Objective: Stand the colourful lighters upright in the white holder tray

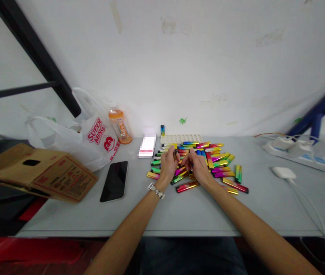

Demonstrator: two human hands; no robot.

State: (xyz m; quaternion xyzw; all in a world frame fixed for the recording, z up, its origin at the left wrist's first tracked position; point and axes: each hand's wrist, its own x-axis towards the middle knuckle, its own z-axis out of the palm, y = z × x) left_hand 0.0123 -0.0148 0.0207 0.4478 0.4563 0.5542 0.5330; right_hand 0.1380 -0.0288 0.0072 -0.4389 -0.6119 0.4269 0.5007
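Observation:
Many shiny lighters [187, 186] in red, green, yellow, purple and blue lie in a loose pile on the grey table. Above the pile, my left hand [168, 165] is closed round a lighter [175, 153], of which only a dark end shows by the thumb. Close beside it, my right hand [197, 164] has its fingers curled and pressed together; what they hold, if anything, is hidden. Behind the pile, a pale tray with a grid of holes [182, 139] lies against the wall. One blue and yellow lighter [162, 130] stands upright at its left end.
Left of the pile are a lit phone [147, 146], a dark phone [114, 181], an orange drink bottle [120, 125], a white plastic bag [86, 143] and an open cardboard box [62, 173]. A white charger [284, 172] and a power strip [305, 152] with cables lie right.

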